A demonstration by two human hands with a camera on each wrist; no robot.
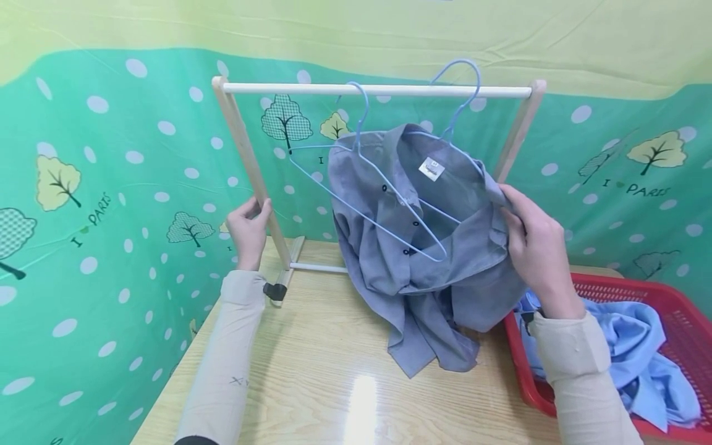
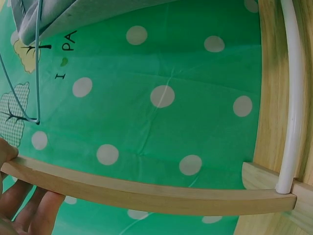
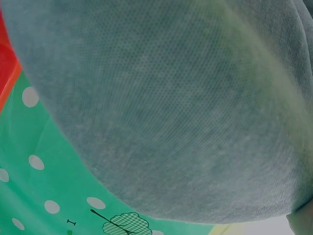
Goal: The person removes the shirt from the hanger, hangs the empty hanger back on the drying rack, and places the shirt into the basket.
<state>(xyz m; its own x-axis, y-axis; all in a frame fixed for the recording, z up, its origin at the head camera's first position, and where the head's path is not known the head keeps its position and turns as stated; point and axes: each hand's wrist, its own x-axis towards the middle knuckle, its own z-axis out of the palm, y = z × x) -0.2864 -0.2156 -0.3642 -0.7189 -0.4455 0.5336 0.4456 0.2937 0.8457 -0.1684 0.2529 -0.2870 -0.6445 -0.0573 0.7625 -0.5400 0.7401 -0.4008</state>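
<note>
- Behind the wooden rack (image 1: pixel 384 90) we see a green and yellow backdrop (image 1: pixel 139 238) printed with pale dots and trees; beneath the rack lies a wood-grain table (image 1: pixel 311 352).
- With our left hand (image 1: pixel 248 232) we grip the rack's left post (image 1: pixel 245 139), thumb on one side and fingers on the other.
- With our right hand (image 1: pixel 536 247) we pinch the shoulder of a grey-blue shirt (image 1: pixel 384 266), in front of the rack's right post (image 1: pixel 520 136).
- We find the shirt before the middle and right of the rack, tilted, its collar just below the top rail and its tails near the table. Its neck gapes, showing a white label (image 1: pixel 431 169); dark buttons (image 1: pixel 416 224) run down the front.
- Inside the shirt sits one blue hanger (image 1: pixel 457 114); its hook arches above the rack's rail, and we cannot tell whether its tip drops behind.
- Left of that hook, a bare blue hanger (image 1: pixel 334 186) is hooked over the rail and slants across the shirt's front.
- Just beside the rack's right end, toward us, stands a red basket (image 1: pixel 517 364) holding light-blue cloth (image 1: pixel 634 334).
</note>
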